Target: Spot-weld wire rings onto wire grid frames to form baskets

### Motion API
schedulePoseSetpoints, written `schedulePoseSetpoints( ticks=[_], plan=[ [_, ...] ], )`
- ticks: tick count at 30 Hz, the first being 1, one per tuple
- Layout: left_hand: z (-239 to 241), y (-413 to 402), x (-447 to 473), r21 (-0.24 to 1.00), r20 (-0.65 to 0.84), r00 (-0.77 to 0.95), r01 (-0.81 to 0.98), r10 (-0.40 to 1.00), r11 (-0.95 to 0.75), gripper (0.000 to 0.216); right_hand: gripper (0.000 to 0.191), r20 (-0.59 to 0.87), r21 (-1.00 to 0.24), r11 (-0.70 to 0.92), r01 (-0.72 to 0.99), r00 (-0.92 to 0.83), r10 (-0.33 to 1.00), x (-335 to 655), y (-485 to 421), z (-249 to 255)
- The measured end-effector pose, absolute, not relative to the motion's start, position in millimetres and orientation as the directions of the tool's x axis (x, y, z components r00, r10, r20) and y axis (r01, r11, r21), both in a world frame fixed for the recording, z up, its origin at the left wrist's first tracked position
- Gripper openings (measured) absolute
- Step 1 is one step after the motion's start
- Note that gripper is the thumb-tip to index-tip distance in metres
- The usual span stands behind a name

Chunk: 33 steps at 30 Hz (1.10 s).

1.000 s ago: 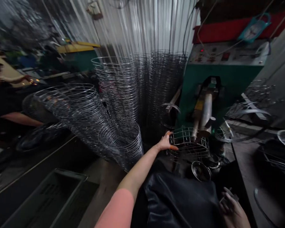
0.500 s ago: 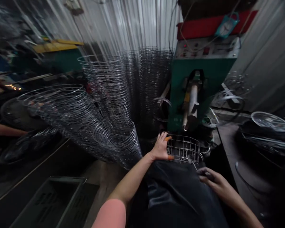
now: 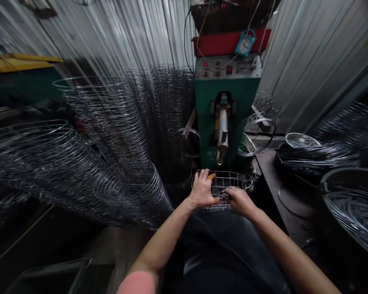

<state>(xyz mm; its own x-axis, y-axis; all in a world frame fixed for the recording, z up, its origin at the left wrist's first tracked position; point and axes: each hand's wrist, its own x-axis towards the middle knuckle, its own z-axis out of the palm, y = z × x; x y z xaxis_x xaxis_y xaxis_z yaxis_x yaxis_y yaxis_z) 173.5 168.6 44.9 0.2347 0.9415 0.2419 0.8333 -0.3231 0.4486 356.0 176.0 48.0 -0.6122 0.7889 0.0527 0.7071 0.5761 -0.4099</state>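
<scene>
A small wire basket [image 3: 230, 181] lies on my dark apron just in front of a green welding machine [image 3: 225, 106]. My left hand [image 3: 202, 188] grips the basket's left rim, with orange caps on the thumb and index finger. My right hand [image 3: 237, 199] is closed at the basket's near edge, pinching something small that I cannot make out. The machine's metal arm [image 3: 222, 132] points down toward the basket.
Tall stacks of wire rings [image 3: 110, 134] lean at the left and behind. Dark tubs holding wire hoops [image 3: 349, 204] stand at the right. A grey crate [image 3: 49, 279] sits at the lower left. Corrugated metal walls close the back.
My view has swung right, centring the machine. My left hand pulled the basket off the machine toward my lap. My right hand came up from the lower right to the basket's near edge.
</scene>
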Motion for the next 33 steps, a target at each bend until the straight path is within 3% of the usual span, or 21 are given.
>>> schedulePoseSetpoints(
  ticks=[5, 22, 33],
  plan=[
    [43.1, 181.6, 174.6, 0.492, 0.2, 0.23, 0.817, 0.952, -0.301, 0.092, 0.035, -0.006, -0.377, 0.609, 0.697, -0.66, 0.752, 363.3, 184.0, 51.9],
    [57.7, 223.3, 165.7, 0.463, 0.094, 0.202, 0.858, 0.975, -0.223, 0.093, 0.026, 0.048, -0.296, 0.654, 0.697, -0.673, 0.738, 351.1, 226.4, 57.8],
    [53.5, 237.7, 166.6, 0.443, 0.181, 0.184, 0.862, 0.966, -0.247, 0.085, 0.028, 0.095, -0.23, 0.605, 0.762, -0.601, 0.794, 348.1, 231.3, 52.6]
  ],
)
